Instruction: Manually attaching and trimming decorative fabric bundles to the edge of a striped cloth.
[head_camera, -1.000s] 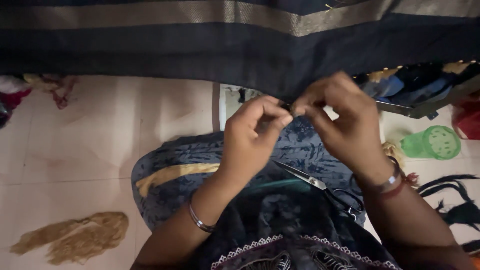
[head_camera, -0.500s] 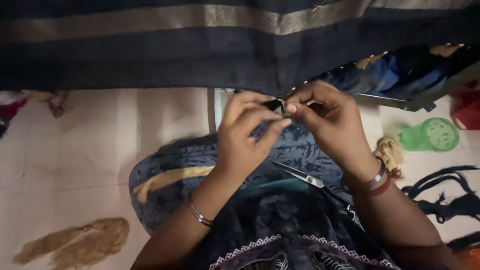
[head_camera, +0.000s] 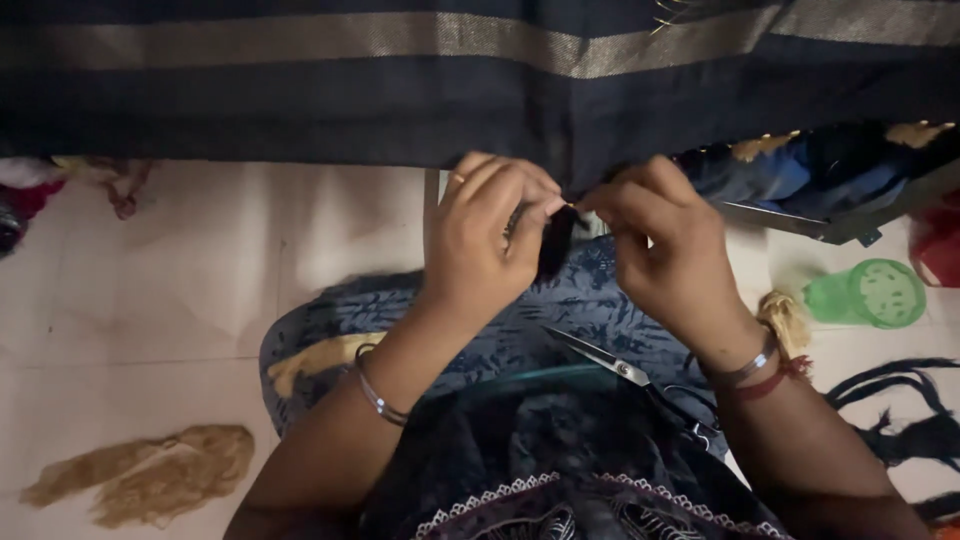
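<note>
The person is sitting on the floor (head_camera: 200, 300) and both hands are working at the bottom edge of a big dark cloth (head_camera: 300, 110) with a shiny gold stripe. The cloth is hanging across the top of the view.

The left hand (head_camera: 490, 235) is pinching a little dark tassel (head_camera: 553, 240) that is hanging down from the cloth's edge. Its fingers are squeezed together on the tassel. The right hand (head_camera: 665, 240) is right beside it, and its fingers are pinched on something very thin at the same spot, maybe a thread, but it is too small to tell.

Only this one tassel is showing on the edge, so it looks like most of the edge is still waiting.

Scissors (head_camera: 630, 375) are lying on the person's lap, not in use. Dark thread bunches (head_camera: 900, 420) are lying on the floor at the right, and a tan bundle (head_camera: 150, 480) is lying at the left. A green lid (head_camera: 870, 292) is sitting nearby.
</note>
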